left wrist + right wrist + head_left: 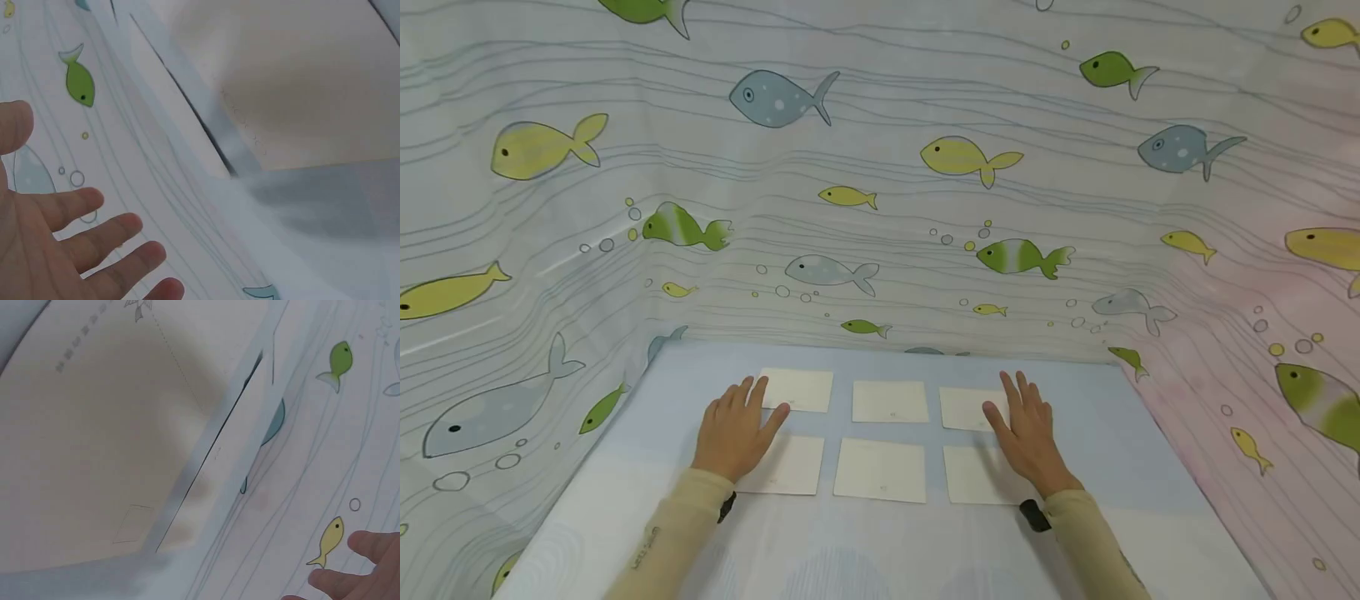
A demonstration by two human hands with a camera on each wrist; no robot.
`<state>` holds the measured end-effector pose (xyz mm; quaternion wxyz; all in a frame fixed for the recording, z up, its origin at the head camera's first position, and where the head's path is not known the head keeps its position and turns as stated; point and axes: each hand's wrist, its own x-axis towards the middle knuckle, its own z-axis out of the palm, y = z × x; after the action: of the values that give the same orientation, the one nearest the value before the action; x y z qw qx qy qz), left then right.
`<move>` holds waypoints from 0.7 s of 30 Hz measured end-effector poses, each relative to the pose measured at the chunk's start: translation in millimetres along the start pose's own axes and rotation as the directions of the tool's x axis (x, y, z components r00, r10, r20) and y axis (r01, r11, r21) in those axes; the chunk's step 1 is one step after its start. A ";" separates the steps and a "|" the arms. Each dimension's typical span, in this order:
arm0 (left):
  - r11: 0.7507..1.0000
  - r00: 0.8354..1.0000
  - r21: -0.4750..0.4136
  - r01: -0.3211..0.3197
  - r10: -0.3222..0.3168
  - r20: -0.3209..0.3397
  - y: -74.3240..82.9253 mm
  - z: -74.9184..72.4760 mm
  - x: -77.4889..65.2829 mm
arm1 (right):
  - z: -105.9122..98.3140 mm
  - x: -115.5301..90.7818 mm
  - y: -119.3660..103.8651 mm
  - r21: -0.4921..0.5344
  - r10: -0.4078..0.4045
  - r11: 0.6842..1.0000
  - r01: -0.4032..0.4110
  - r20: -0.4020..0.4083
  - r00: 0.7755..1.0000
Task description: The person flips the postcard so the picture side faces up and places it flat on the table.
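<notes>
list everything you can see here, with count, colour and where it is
cards: six, cream, flat on the table in two rows of three
table: one, pale blue top, in front of the person
curtain: one, white with green, yellow and grey-blue fish, hung behind and to both sides of the table
sleeves: two, beige, at the bottom of the head view
left hand: one, fingers straight, flat over the left column of cards
right hand: one, fingers straight, flat over the right column of cards
</notes>
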<state>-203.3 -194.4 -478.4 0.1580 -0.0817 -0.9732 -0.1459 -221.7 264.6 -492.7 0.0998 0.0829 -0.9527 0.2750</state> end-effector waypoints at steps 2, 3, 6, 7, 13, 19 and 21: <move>1.000 1.000 -0.024 -0.002 0.002 0.009 -2.0 -3.6 2.3 | 0.4 0.6 -2.6 0.005 -0.007 1.000 0.007 0.001 1.000; 0.999 1.000 -0.036 -0.002 0.003 0.015 -3.1 -5.5 3.4 | 0.6 0.7 -4.1 0.012 -0.010 1.000 0.010 0.003 1.000; 0.999 0.999 -0.051 -0.009 0.011 0.037 -7.2 -10.1 5.8 | 2.9 -0.8 -8.5 0.014 -0.020 1.000 0.020 0.017 1.000; 0.998 0.999 -0.054 -0.017 0.019 0.042 -8.8 -11.2 7.2 | 3.7 -0.9 -9.8 0.014 -0.023 1.000 0.023 0.021 1.000; 0.993 0.994 -0.098 -0.064 0.072 0.077 -23.1 -10.4 14.4 | 9.7 -2.5 -16.9 0.019 -0.042 0.999 0.041 0.034 0.999; 0.991 0.992 -0.122 -0.059 0.072 0.103 -34.9 -9.7 23.3 | 12.2 -1.9 -23.2 0.138 -0.044 0.990 0.037 0.046 0.998; 0.991 0.991 -0.125 -0.052 0.066 0.114 -36.8 -9.7 26.8 | 13.2 -1.9 -25.7 0.200 -0.049 0.979 0.035 0.064 0.997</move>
<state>-233.2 -229.2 -470.2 0.0992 -0.1285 -0.9673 -0.1951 -216.3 236.2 -491.1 0.0642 0.1218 -0.9214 0.3635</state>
